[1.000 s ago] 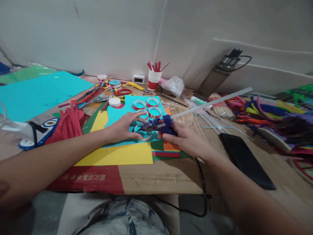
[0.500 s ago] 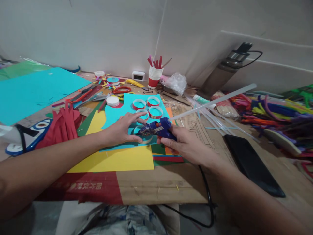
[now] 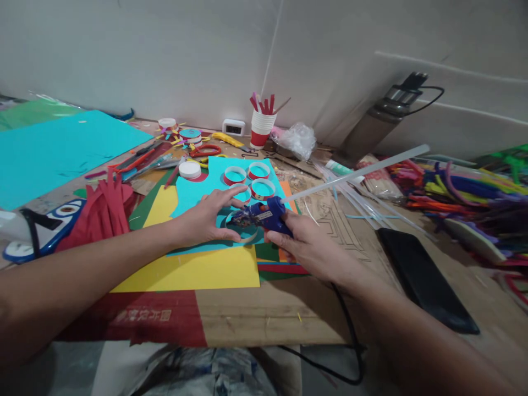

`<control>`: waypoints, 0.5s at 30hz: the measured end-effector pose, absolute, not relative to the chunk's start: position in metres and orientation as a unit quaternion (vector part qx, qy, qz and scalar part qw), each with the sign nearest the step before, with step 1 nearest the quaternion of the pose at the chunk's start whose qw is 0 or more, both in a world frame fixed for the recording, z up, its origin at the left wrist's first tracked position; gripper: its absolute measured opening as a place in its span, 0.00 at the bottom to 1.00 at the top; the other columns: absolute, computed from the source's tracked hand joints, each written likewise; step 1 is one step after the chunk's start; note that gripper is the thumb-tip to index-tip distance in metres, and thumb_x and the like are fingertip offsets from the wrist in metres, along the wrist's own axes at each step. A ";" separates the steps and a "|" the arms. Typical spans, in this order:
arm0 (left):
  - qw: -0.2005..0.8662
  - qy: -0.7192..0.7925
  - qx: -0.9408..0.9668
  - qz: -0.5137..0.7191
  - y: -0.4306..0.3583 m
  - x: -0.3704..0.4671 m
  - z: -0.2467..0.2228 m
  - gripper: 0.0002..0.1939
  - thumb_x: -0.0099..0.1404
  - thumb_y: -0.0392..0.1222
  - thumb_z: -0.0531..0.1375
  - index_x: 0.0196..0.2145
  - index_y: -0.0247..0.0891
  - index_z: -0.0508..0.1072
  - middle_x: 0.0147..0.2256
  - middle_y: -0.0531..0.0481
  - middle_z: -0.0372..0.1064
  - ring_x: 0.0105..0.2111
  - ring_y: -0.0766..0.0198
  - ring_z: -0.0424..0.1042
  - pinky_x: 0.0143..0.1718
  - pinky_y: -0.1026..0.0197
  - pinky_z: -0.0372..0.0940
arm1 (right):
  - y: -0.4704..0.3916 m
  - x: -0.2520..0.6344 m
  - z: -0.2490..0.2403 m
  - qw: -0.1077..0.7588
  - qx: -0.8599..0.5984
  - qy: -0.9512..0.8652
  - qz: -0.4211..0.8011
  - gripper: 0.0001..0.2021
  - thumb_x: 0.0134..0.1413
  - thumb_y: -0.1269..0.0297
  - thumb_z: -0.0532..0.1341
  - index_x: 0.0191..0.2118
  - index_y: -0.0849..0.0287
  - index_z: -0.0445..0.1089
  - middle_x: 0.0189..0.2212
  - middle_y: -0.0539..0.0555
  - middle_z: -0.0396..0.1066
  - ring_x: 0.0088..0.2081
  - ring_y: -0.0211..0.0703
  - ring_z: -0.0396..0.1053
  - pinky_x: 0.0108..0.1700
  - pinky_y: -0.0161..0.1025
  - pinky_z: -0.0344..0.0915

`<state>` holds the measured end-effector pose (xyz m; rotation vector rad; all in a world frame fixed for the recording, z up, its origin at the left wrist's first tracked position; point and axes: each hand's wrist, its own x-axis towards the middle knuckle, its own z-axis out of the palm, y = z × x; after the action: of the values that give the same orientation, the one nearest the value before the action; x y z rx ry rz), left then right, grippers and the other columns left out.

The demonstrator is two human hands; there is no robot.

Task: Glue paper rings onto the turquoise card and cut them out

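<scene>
1. Head view: right hand (image 3: 307, 236) has its fingers curled round a blue plastic glue gun (image 3: 271, 215), long translucent glue stick (image 3: 358, 174) poking out the back.
2. Left hand (image 3: 206, 219) has thumb and fingers spread, kinda framing the nozzle and a pale round paper ring (image 3: 248, 238). Can't tell if they touch it.
3. Four red-and-white paper rings (image 3: 263, 190) sit just past the left fingers, on turquoise paper (image 3: 192, 193).

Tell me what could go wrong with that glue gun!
The tip of the glue gun is close to the left hand, so it might burn a finger if hot. The long glue stick poking out behind could bump something. The black cord dangles off the cardboard and might snag.
</scene>
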<state>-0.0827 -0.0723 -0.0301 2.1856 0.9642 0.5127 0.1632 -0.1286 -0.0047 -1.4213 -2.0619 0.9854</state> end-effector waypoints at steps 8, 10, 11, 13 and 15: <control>0.298 0.370 0.857 0.197 -0.071 -0.084 -0.032 0.52 0.57 0.56 0.70 0.71 0.47 0.49 0.56 0.40 0.70 0.61 0.43 0.60 0.62 0.37 0.52 | -0.129 0.163 -0.010 0.227 -0.514 -0.772 0.296 0.11 0.62 0.64 0.57 0.49 0.57 0.68 0.30 0.51 0.70 0.34 0.44 0.68 0.36 0.38 0.63; 0.297 0.372 0.858 0.194 -0.071 -0.084 -0.031 0.51 0.57 0.56 0.70 0.71 0.47 0.49 0.56 0.40 0.70 0.61 0.43 0.61 0.62 0.37 0.52 | -0.130 0.162 -0.010 0.228 -0.515 -0.775 0.286 0.13 0.62 0.65 0.56 0.51 0.57 0.68 0.32 0.52 0.71 0.36 0.45 0.69 0.36 0.39 0.64; 0.297 0.374 0.857 0.192 -0.071 -0.083 -0.031 0.51 0.57 0.56 0.70 0.71 0.47 0.49 0.56 0.40 0.70 0.61 0.44 0.61 0.62 0.37 0.52 | -0.130 0.162 -0.010 0.230 -0.515 -0.775 0.285 0.14 0.62 0.65 0.56 0.52 0.57 0.68 0.33 0.53 0.72 0.36 0.45 0.69 0.37 0.39 0.64; 0.299 0.377 0.856 0.190 -0.072 -0.083 -0.030 0.50 0.58 0.55 0.69 0.71 0.48 0.50 0.56 0.41 0.69 0.61 0.44 0.62 0.62 0.38 0.53 | -0.131 0.160 -0.009 0.232 -0.511 -0.775 0.289 0.15 0.62 0.66 0.56 0.53 0.58 0.67 0.35 0.54 0.72 0.38 0.45 0.69 0.38 0.39 0.64; 0.304 0.380 0.853 0.189 -0.073 -0.083 -0.029 0.50 0.58 0.54 0.69 0.71 0.47 0.49 0.57 0.40 0.68 0.60 0.45 0.62 0.62 0.39 0.54 | -0.131 0.159 -0.008 0.232 -0.507 -0.774 0.300 0.14 0.62 0.66 0.56 0.52 0.58 0.67 0.36 0.55 0.72 0.39 0.45 0.70 0.39 0.39 0.65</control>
<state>-0.0833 -0.0727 -0.0289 2.2586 1.0067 0.5014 0.1592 -0.1311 -0.0083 -1.3938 -2.1268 0.8244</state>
